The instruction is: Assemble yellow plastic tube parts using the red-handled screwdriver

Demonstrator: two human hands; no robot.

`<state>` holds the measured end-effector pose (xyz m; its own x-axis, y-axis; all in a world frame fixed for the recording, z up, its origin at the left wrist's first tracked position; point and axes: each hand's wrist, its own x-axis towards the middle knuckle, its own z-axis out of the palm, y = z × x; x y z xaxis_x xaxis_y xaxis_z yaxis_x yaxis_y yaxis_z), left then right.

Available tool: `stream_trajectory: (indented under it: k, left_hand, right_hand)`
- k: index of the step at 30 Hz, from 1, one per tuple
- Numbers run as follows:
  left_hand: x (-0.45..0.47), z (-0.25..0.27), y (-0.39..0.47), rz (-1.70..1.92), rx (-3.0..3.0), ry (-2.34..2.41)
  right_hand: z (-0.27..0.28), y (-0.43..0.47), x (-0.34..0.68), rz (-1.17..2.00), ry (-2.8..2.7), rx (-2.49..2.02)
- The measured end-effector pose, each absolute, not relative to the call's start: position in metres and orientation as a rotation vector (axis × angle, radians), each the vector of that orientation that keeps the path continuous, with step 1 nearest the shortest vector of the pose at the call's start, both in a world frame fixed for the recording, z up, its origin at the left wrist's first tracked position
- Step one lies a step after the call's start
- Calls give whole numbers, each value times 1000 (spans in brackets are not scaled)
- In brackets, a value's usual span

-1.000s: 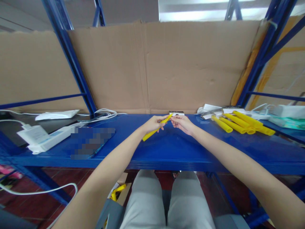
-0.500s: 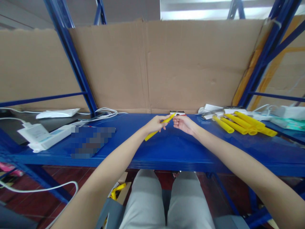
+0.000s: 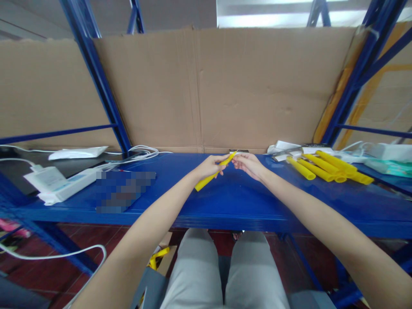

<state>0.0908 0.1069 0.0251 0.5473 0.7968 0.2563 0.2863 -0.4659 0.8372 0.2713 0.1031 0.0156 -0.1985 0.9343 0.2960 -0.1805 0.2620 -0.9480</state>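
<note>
A yellow tube (image 3: 206,182) slants up and to the right over the blue shelf, gripped in my left hand (image 3: 213,166). Its lower end sticks out below that hand, and the narrower-looking upper end reaches my right hand (image 3: 247,165). The fingers of my right hand are pinched together right beside this upper end. What they hold, if anything, is too small to make out. Behind the fingertips, a small dark-and-white box (image 3: 240,151) is partly hidden at the back of the shelf.
Several yellow tubes (image 3: 322,165) lie piled on the shelf (image 3: 244,201) at right, by white packets. To the left are a white power strip (image 3: 74,182), coiled cables (image 3: 144,151) and a blurred flat object (image 3: 125,193). Cardboard (image 3: 257,86) stands behind, between blue posts.
My right hand has moved slightly left, bringing its fingertips against the tube's upper end. The tube and my left hand stay nearly in place.
</note>
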Motion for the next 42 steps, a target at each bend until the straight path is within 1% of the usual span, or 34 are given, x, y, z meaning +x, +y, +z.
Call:
stream_trajectory:
  k: [8,14,20,25,33,42]
  left_hand:
    - [85,29,101,754,1958,854]
    - [93,31,96,735,1732,958]
    - [93,34,98,843,1520,1100]
    - [87,35,99,867,1497,1132]
    - [80,43,105,1046,1423,1171]
    - [80,41,106,1071,1444,1154]
  right_hand:
    - [13,112,276,838,-1684,-846]
    - [12,111,276,499,-1817,-889]
    - [18,99,278,159,-1988,-990]
    - [19,106,288,90,-1998,-1111]
    - [27,130,324,-36,-1832,-1467]
    - [32,163,326,-108,-1958,-1652]
